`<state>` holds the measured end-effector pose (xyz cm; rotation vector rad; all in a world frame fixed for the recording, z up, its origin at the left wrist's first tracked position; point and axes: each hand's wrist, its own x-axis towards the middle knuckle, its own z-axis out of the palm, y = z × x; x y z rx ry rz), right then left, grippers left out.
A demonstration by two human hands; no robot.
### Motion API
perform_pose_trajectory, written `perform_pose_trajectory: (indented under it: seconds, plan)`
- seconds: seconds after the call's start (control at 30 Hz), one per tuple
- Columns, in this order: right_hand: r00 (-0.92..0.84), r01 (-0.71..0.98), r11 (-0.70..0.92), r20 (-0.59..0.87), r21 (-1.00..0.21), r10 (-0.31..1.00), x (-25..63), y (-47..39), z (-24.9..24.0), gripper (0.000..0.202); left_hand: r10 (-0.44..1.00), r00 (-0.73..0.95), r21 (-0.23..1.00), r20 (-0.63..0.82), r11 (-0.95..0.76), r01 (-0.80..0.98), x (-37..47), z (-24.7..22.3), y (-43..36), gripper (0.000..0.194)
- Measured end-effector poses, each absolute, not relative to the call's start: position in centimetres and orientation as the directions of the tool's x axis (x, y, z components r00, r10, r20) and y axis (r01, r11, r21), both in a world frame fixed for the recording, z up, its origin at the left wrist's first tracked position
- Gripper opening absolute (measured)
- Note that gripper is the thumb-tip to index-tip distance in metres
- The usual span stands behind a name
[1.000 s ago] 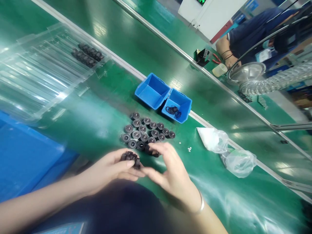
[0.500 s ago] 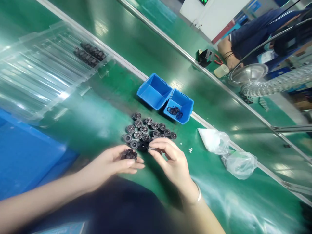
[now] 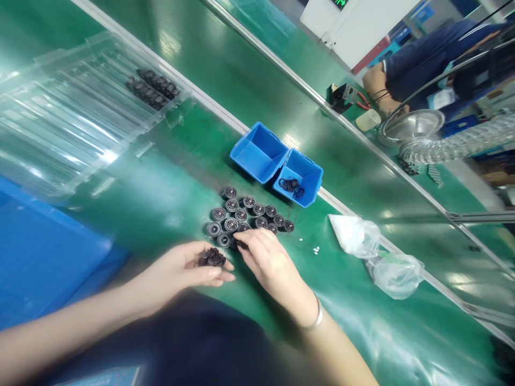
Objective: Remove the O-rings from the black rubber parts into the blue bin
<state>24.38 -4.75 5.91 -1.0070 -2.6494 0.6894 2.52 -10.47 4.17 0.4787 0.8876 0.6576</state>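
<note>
My left hand [image 3: 189,268] is curled around a black part with a toothed, finned edge [image 3: 213,257], holding it above the green table. Just to its right, my right hand [image 3: 265,254] reaches over the near edge of a group of black round parts with spiral vanes [image 3: 231,224]. Its thumb and fingers close on a black round part [image 3: 241,244] there, which is mostly covered by the fingers. Two black round parts with plain ring tops [image 3: 223,239] stand upright beside those fingertips.
Beyond the group sit a blue bin [image 3: 259,153] and a second blue bin [image 3: 300,177] holding black rings. Plastic bags [image 3: 354,234] and small white pieces [image 3: 316,250] lie right. At left are a clear divided tray [image 3: 80,118] and a blue crate [image 3: 48,252]. A person [image 3: 422,69] works across.
My right hand has moved left and turned more palm-down over the near black parts. The left hand keeps its toothed part with hardly any movement. The view has shifted slightly.
</note>
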Motion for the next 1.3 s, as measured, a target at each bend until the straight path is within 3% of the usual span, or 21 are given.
perform_pose_trajectory:
  seconds: [0.33,0.43,0.53,0.7,0.87,1.03,1.17,1.3]
  plan:
    - [-0.76,0.572,0.687,0.025,-0.448,0.649,24.0,-4.2,7.1,0.03,0.69,0.473,0.62,-0.548,0.715,-0.324,2.1,3.9,-10.7,0.026]
    - [-0.696,0.553,0.604,0.081,-0.574,0.713,23.9,-4.7,7.9,0.037,0.701,0.483,0.627,-0.525,0.702,-0.337,2.1,4.1,-10.7,0.025]
    - [-0.693,0.489,0.476,0.005,-0.731,0.721,23.3,-5.6,7.8,0.046,0.741,0.471,0.718,-0.478,0.639,-0.277,2.3,4.2,-10.6,0.023]
    - [-0.663,0.44,0.407,0.016,-0.8,0.749,22.2,-6.4,6.3,0.037,0.789,0.37,0.818,-0.49,0.563,-0.116,2.4,4.0,-10.5,0.021]
    - [-0.648,0.391,0.248,-0.073,-0.886,0.758,22.2,-5.9,6.6,0.017,0.717,0.471,0.717,-0.515,0.66,-0.221,1.6,4.3,-10.2,0.019]
    - [-0.617,0.236,0.022,-0.133,-0.971,0.775,22.2,-5.1,6.7,0.013,0.68,0.502,0.606,-0.535,0.723,-0.332,0.9,5.0,-9.8,0.02]
    - [-0.554,0.301,0.16,-0.036,-0.94,0.832,22.2,-4.3,6.2,0.008,0.682,0.486,0.6,-0.547,0.724,-0.34,0.5,4.8,-9.7,0.021]
    - [-0.601,0.483,0.422,0.059,-0.767,0.797,22.0,-3.8,5.8,0.015,0.71,0.427,0.593,-0.56,0.703,-0.393,0.1,4.3,-9.6,0.02]
